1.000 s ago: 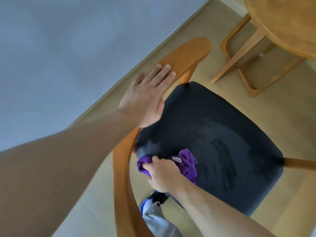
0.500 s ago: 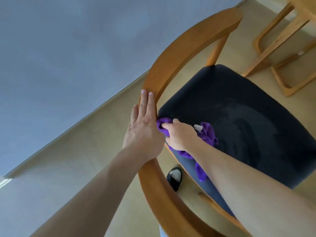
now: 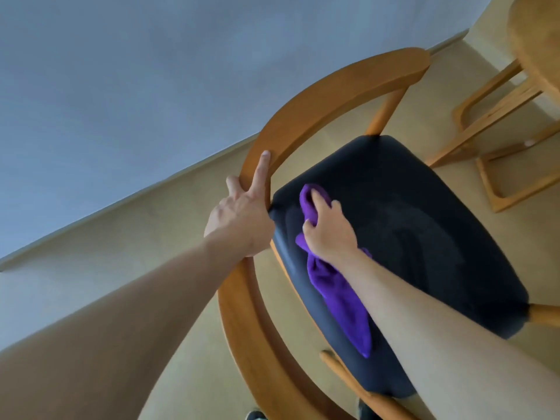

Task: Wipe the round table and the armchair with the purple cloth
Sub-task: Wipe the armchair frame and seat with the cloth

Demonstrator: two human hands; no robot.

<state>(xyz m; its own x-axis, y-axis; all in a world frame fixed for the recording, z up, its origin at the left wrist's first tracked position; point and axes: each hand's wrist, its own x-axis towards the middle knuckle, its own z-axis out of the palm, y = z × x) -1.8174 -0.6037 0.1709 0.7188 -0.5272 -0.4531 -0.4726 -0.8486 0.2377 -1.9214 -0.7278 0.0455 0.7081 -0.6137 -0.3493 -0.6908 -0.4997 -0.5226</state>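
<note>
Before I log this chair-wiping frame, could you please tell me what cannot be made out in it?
- Round table, head view: only a slice of the top shows; the right edge cuts it off.
- Purple cloth: its middle lies hidden under the right hand.
- Armchair: the right forearm covers the seat's near right part.
- Left hand: its fingers curl behind the chair's rail.
</note>
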